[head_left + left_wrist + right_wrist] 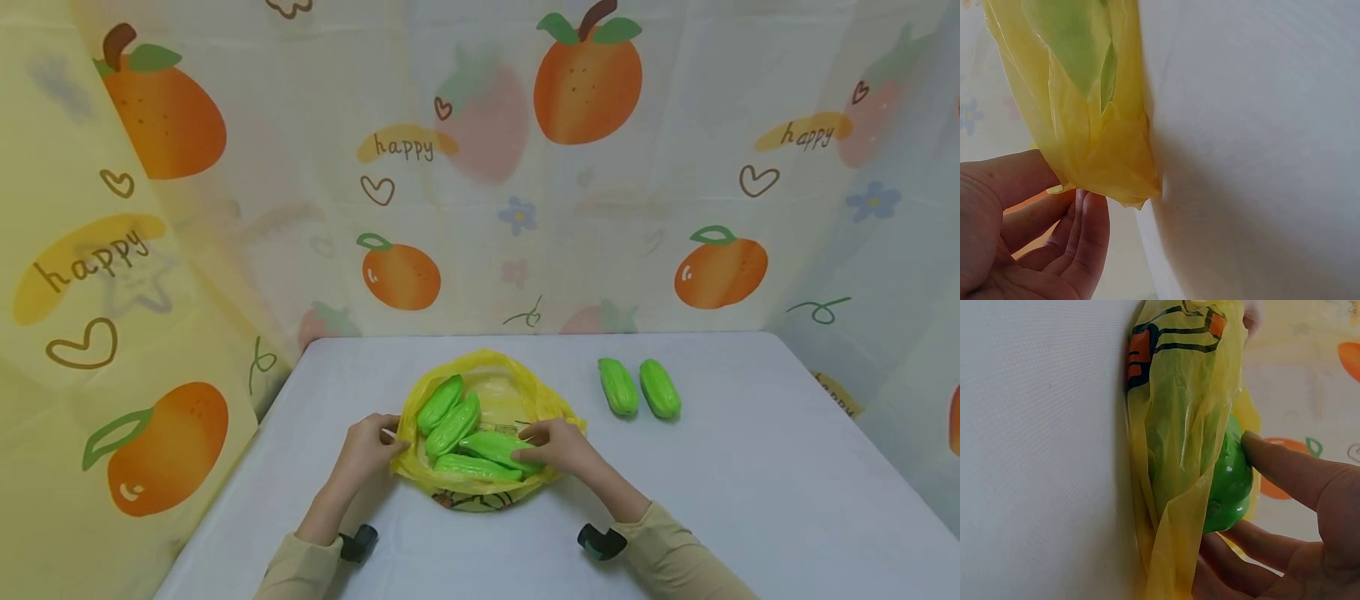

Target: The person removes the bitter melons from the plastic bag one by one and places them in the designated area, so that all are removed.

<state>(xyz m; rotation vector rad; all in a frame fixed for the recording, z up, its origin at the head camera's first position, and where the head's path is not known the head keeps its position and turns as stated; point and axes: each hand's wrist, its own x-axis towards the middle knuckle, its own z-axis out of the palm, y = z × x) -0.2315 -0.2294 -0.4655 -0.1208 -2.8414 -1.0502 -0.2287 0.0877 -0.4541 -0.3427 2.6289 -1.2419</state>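
Observation:
A yellow plastic bag (551, 402) lies with its mouth spread wide, and several green bitter melons (453, 427) rest inside it. My left hand (365, 450) pinches the bag's left edge between thumb and fingers; the left wrist view shows the gathered film of the bag (1116, 156) at the fingertips. At the right side, my right hand (562, 446) holds the end of one bitter melon (495, 448) within the bag's mouth. Seen from the right wrist, the thumb is on top of that bitter melon (1233, 478), with the fingers below it, partly hidden by the bag.
Two more bitter melons, one (618, 387) left of the other (660, 389), lie side by side at the back right of the white table (750, 483). A fruit-printed curtain (480, 208) stands behind the table and along its sides.

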